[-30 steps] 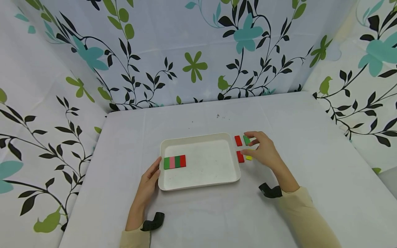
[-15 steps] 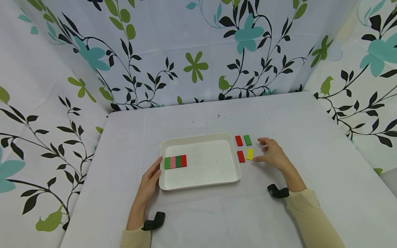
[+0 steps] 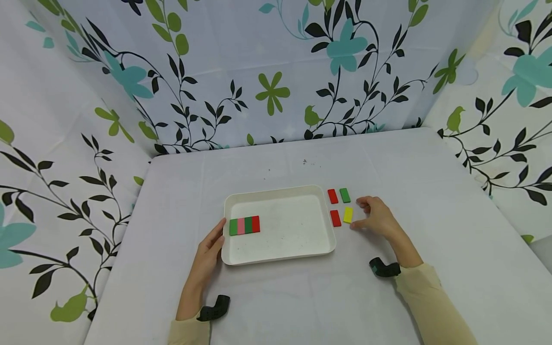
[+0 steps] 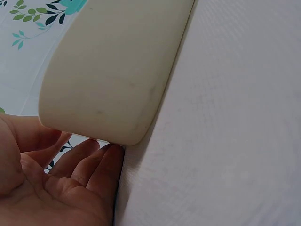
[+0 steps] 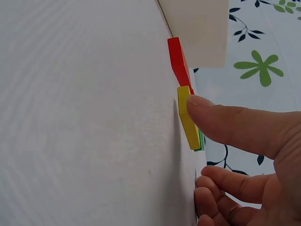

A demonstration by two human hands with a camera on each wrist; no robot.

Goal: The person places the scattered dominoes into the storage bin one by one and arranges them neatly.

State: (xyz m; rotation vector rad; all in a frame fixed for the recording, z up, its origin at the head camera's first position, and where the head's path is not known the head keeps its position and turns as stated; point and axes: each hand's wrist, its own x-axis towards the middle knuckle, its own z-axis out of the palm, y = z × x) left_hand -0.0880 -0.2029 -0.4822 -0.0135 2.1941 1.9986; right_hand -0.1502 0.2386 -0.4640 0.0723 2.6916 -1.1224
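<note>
My left hand touches the left end of a white rectangular tray, its fingertips against the tray's outer wall in the left wrist view. Inside the tray, near that end, several flat blocks lie side by side: green, pink, dark green and red. To the tray's right, my right hand is low at the table, thumb and fingers spread apart. Its thumb is close to a yellow block; in the right wrist view the thumbtip overlaps this block.
Left of the yellow block lies a red block. Behind these are another red block and a green block. A white cloth covers the table; patterned curtains hang around its back and sides.
My right hand has drawn back to the right from over the green and yellow blocks, uncovering them, then dipped slightly toward me. The left hand stays at the tray.
</note>
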